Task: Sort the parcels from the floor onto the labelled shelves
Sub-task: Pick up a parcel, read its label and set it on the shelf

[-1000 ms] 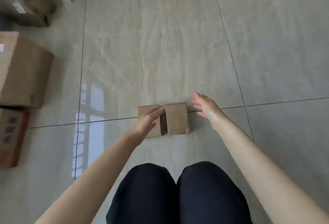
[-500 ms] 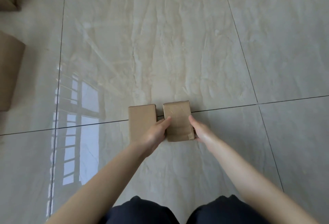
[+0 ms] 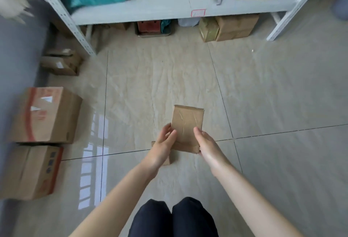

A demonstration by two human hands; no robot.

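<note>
Over the tiled floor [image 3: 263, 161] we hold a flat parcel [image 3: 187, 123], long axis pointing toward the shelf [image 3: 150, 10], left hand [image 3: 163, 142] and right hand [image 3: 205, 142] gripping its near sides.

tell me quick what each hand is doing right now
Left hand: closed on the small brown parcel, gripping its left edge.
Right hand: closed on the same parcel, gripping its right edge.

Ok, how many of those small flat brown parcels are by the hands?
2. One parcel is held up by the left hand and right hand; the second parcel lies on the floor under the left hand, mostly hidden.
</note>
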